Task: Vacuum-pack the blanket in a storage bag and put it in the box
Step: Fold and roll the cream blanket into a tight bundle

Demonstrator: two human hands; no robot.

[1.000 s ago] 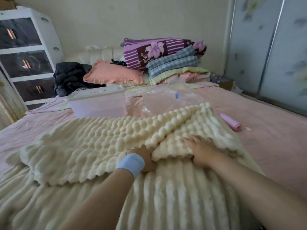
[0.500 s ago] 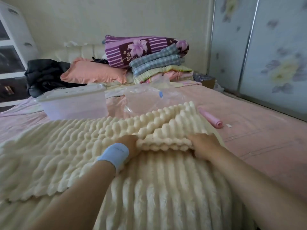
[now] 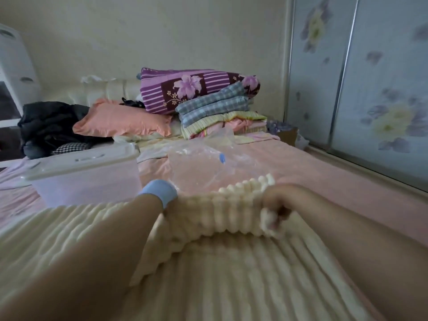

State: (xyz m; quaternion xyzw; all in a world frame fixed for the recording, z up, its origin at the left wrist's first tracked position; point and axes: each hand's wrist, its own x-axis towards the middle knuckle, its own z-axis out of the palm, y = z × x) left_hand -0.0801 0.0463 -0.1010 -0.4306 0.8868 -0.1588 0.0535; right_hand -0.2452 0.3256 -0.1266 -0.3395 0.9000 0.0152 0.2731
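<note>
Right hand (image 3: 276, 206) is balled into a fist round the plush, bobbled edge of the cream blanket (image 3: 220, 269), its ribbed pile spread over the pink bed (image 3: 335, 181). Left hand (image 3: 166, 210) is sunk into the same raised fold past a blue wristband (image 3: 158, 192), its grip impossible to make out. Just beyond lie the crinkly clear storage bag (image 3: 203, 170) and the translucent, white-lidded box (image 3: 88, 181).

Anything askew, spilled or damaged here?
Nothing spilled or damaged. Only oddity: the clear plastic storage bag lies crumpled, not flat, on the pink sheet beyond the cream ribbed blanket that the right hand grips.
</note>
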